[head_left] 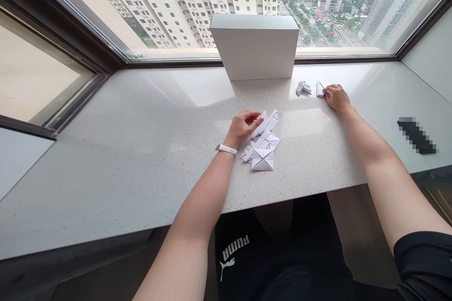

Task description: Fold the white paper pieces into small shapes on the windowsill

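My left hand (242, 127), with a white band on its wrist, rests beside a loose pile of folded white papers (265, 140). Its fingers curl loosely, with a gap between thumb and fingers, and its thumb lies close to the upper piece. At the front of the pile lies a square folded paper (262, 160) with creases meeting at its centre. Farther off to the right, my right hand (337, 97) pinches a small folded paper (319, 89) at the counter surface. Just left of that sits another folded paper (303, 88), bulkier and grey-white.
A large white box (259, 51) stands upright against the window at the back of the speckled counter (141, 150). On the right lies a dark, pixelated object (417, 135). The counter's front edge runs just before my lap, and window frames border the left and back.
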The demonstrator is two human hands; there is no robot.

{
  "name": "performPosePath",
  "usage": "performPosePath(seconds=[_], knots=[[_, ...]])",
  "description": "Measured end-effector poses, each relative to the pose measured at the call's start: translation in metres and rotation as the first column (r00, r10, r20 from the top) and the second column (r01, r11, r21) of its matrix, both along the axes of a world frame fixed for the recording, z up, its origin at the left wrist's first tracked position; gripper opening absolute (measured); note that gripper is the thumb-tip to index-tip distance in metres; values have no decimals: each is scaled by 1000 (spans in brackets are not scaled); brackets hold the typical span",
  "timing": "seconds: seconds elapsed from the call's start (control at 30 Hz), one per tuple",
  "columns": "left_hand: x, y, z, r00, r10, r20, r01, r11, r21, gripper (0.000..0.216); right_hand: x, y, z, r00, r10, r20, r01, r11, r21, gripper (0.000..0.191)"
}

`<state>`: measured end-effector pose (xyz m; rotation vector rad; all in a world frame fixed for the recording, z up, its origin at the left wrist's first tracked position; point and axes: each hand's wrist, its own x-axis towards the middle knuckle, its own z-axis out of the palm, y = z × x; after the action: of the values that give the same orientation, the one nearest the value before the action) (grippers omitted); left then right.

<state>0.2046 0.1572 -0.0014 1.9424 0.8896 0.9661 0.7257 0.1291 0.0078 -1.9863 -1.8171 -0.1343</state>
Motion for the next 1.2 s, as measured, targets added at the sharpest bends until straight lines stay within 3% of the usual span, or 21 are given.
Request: performPosePath(seconds=[0.47,0.77,0.93,1.07,1.2], knots=[[1,-1,1,1000,8,-4,-8,1000,11,80,-1,-4,0,998,-14,-64,19,997,75,35],[1,-1,1,1000,11,5,-11,1000,6,81,-5,-7,1,996,-19,-84,28,994,101,41],[2,-1,1,1000,19,7,-19,1000,-2,82,-7,-10,-6,996,-9,-93,26,982,187,45],[4,0,0,1000,24,3,-24,1000,-8,81,-25,-16,-10,991,-36,-131,75,950,304,44],[6,2,-1,1000,15,10,-15,1000,-3,77,-75,-24,-8,981,-42,-189,114,916,384,36]])
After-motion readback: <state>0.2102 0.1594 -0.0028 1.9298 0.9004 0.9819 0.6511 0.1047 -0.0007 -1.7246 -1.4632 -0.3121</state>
